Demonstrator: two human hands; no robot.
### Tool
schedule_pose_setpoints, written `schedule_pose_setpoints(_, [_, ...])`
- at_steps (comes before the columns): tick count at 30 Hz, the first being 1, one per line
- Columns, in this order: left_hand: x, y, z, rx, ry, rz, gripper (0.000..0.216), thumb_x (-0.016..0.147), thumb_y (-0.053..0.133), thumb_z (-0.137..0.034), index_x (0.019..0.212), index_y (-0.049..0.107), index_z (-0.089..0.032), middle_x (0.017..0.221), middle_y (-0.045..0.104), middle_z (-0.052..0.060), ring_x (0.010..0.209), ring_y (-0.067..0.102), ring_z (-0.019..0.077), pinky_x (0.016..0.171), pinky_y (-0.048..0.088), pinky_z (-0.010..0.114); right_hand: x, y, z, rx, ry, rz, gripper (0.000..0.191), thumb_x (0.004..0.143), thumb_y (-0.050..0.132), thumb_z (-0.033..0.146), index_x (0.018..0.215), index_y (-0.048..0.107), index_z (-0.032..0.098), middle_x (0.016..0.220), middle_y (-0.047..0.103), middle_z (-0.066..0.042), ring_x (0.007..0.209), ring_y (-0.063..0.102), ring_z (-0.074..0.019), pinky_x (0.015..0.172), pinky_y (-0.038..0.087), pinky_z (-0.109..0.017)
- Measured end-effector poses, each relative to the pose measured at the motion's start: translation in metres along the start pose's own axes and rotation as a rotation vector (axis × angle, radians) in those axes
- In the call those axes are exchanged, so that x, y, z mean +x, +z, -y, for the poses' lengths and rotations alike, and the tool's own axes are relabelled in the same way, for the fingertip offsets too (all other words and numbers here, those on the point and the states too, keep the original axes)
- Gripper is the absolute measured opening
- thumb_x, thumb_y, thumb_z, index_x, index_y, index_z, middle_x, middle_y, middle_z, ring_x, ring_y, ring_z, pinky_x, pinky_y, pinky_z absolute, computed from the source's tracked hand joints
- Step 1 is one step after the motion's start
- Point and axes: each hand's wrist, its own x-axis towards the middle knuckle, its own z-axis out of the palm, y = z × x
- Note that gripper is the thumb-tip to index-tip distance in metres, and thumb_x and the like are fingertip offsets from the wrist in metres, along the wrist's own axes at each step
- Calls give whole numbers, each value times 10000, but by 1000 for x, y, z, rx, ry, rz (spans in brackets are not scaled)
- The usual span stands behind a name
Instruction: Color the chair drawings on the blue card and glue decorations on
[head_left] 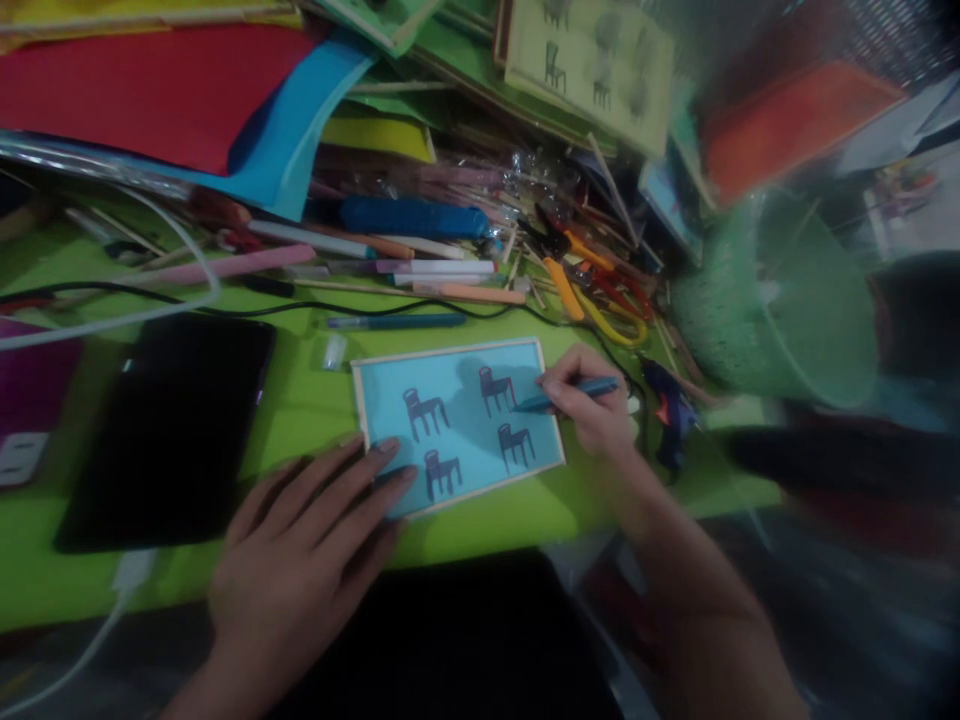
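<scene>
A light-blue card (461,405) with a pale raised border lies on the green tabletop, with several dark chairs drawn on it. My right hand (596,405) is closed around a dark teal pen (559,393), its tip at the upper right chair (496,390). Flat and with fingers stretched out, my left hand (307,535) rests on the lower left corner of the card. A second pen (397,322) lies just beyond the card, near a small whitish piece (334,350).
Left of the card lies a black tablet (172,430) with a white cable plugged in. Behind are markers (442,268), orange-handled pliers (577,275), yellow-handled scissors (611,318) and coloured sheets (135,90). A blue glue gun (670,405) and a green basket (772,300) stand on the right.
</scene>
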Motion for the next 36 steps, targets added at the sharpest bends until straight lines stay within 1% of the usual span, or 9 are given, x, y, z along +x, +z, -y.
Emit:
schedule_pose_setpoints(7, [-1,1,1,4,0,-1,445,891,730,-213,1323,662,-298,1371,721,12,1253,676,311,993,500,500,-1,-1,-1,4,13,9,185,843,714,297,697,618,237,660,588,43,600,537,-139,602,421,-300])
schedule_pose_setpoints(15, [-3,2,1,-7,-13,14,471,886,734,-218,1342,655,-307,1382,716,11,1277,660,307,1033,477,495,0,-1,-1,-7,33,-8,211,841,718,344,693,615,235,656,595,38,579,535,-139,597,437,-306])
schedule_pose_setpoints(19, [-2,1,1,-6,1,5,449,891,730,-215,1328,662,-293,1376,720,18,1256,671,310,1004,488,500,0,-1,-2,-5,20,5,205,835,718,347,694,618,238,659,593,40,585,541,-144,590,436,-307])
schedule_pose_setpoints(23, [-1,1,0,6,11,1,431,893,730,-201,1313,671,-275,1368,723,26,1243,677,322,978,497,514,0,-2,-2,-24,27,-21,208,861,710,348,709,616,242,646,593,43,595,548,-146,604,436,-308])
schedule_pose_setpoints(27, [-1,2,0,4,3,-1,426,896,733,-204,1312,675,-274,1372,719,22,1246,676,327,979,499,523,0,-1,-3,-11,13,-14,227,866,721,351,706,609,236,650,589,44,588,540,-138,603,425,-300])
schedule_pose_setpoints(33, [-2,1,2,6,11,12,433,899,732,-214,1322,667,-281,1385,712,20,1247,677,323,997,495,525,3,2,-4,6,8,-118,260,895,711,407,739,582,245,657,582,42,621,571,-146,610,442,-294])
schedule_pose_setpoints(36, [-1,0,1,2,7,10,430,897,732,-206,1316,670,-280,1376,717,21,1246,679,323,991,498,520,3,2,-4,-13,8,-131,264,903,711,415,751,581,242,658,598,37,599,550,-139,584,432,-289])
